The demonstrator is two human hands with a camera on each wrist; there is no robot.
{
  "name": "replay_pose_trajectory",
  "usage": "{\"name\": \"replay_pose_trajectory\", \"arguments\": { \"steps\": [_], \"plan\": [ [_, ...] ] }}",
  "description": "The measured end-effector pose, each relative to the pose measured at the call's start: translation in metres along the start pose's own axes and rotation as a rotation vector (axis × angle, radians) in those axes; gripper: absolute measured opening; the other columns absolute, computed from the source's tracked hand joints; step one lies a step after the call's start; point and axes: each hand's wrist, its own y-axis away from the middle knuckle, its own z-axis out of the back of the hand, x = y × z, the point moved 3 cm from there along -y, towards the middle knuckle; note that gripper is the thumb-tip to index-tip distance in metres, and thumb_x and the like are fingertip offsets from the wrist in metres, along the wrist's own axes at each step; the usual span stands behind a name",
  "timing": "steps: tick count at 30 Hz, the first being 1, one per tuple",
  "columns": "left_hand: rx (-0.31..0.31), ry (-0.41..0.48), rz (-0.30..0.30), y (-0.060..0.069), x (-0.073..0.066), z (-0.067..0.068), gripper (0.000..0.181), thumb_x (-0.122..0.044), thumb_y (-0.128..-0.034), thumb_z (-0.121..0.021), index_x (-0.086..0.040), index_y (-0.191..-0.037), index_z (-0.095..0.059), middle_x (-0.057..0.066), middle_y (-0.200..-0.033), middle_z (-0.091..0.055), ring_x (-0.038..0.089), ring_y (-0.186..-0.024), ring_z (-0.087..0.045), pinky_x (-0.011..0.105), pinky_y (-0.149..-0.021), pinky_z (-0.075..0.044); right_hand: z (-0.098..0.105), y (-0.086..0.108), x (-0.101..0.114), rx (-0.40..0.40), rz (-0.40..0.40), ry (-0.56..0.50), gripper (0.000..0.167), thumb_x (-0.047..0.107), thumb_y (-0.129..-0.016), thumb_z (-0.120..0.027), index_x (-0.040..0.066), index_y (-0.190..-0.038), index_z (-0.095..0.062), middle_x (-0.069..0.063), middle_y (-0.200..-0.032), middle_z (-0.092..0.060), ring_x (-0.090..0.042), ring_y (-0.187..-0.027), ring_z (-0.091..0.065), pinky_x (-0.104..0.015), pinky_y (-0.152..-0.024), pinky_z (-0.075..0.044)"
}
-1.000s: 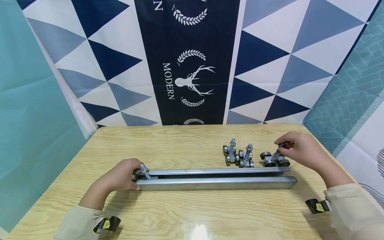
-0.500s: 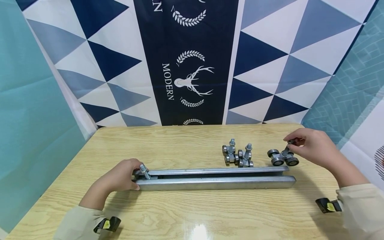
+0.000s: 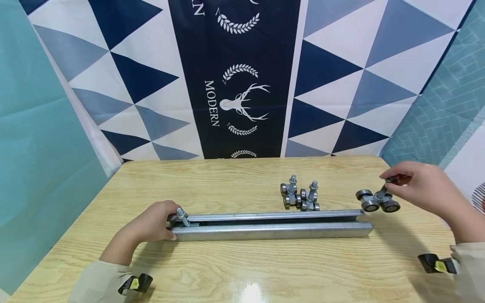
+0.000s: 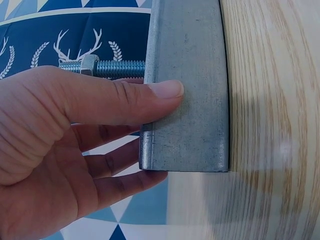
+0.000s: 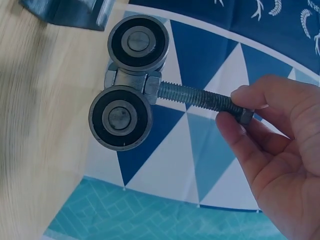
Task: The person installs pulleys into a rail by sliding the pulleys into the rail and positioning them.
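Note:
A metal channel rail (image 3: 273, 232) lies across the table, its slot facing up. My left hand (image 3: 154, 221) grips its left end, the thumb (image 4: 167, 90) on the side wall in the left wrist view. Beside those fingers a bolt with a nut (image 3: 182, 216) stands up out of the slot. My right hand (image 3: 426, 189) pinches the bolt end of a four-wheeled roller (image 3: 379, 201), held past the rail's right end. The right wrist view shows the thumb and fingers on the tip of its threaded bolt (image 5: 200, 97), wheels toward the table.
Two more rollers, one (image 3: 291, 193) beside the other (image 3: 310, 199), stand behind the rail with bolts upright. The wooden table (image 3: 212, 269) reaches back to a patterned cloth (image 3: 242, 105). Teal cloth (image 3: 41, 139) hangs on the left.
My right hand has moved right with the roller, from behind the rail's right end to beyond it. My left hand and the rail have stayed in place.

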Motion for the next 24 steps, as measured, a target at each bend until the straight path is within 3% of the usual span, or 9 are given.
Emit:
{"name": "replay_pose_trajectory", "arguments": {
  "steps": [14,24],
  "plan": [
    [-0.033,0.003,-0.032,0.0,0.003,-0.002,0.044,-0.003,-0.057,-0.093,-0.01,-0.092,-0.067,-0.002,-0.091,-0.061,0.016,-0.081,-0.055,0.042,-0.074,-0.05,-0.003,0.02,-0.011,0.061,-0.045,0.015,0.017,-0.001,-0.072,-0.079,0.001,-0.088,-0.072,0.001,-0.078,-0.065,0.005,-0.062,-0.047,-0.024,-0.05,-0.042],
    [-0.013,-0.006,-0.018,-0.001,0.004,-0.002,0.045,-0.005,-0.0579,-0.093,-0.01,-0.094,-0.067,-0.002,-0.093,-0.062,0.016,-0.083,-0.055,0.041,-0.076,-0.05,-0.017,0.03,-0.012,0.08,-0.012,-0.024,0.018,-0.003,-0.069,-0.079,0.006,-0.083,-0.072,0.004,-0.076,-0.065,0.007,-0.062,-0.05,-0.023,-0.051,-0.045]
  ]
}}
